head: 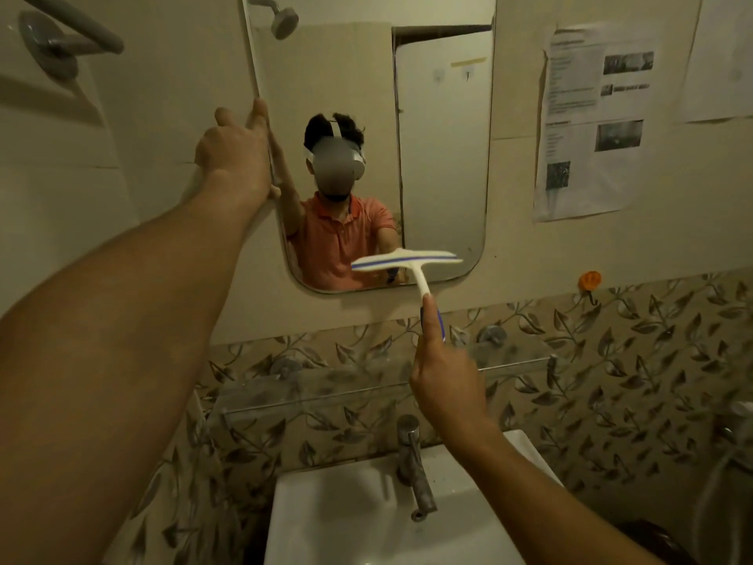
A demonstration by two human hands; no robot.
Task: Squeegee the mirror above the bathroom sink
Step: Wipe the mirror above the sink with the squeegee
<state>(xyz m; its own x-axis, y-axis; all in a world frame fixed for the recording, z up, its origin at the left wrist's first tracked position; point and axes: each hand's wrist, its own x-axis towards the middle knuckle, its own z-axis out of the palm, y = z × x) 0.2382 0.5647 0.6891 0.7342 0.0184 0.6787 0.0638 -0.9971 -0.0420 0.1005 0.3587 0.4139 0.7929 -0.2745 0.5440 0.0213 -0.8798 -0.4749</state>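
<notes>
The mirror [440, 157] hangs on the tiled wall above the white sink [318, 524]. My left hand [234, 150] grips the mirror's left edge, fingers curled around it. A white squeegee with a blue stripe [407, 261] is held up by its handle in my right hand [442, 377]. Its blade lies roughly level across the mirror's lower right part, near the bottom edge. Whether the blade touches the glass cannot be told. The mirror reflects a person in an orange shirt.
A chrome tap [413, 462] stands at the back of the sink. A glass shelf [326, 397] runs along the leaf-patterned tiles below the mirror. Printed paper sheets [591, 120] are stuck to the wall on the right. A grey bar with its mount [57, 38] is at upper left.
</notes>
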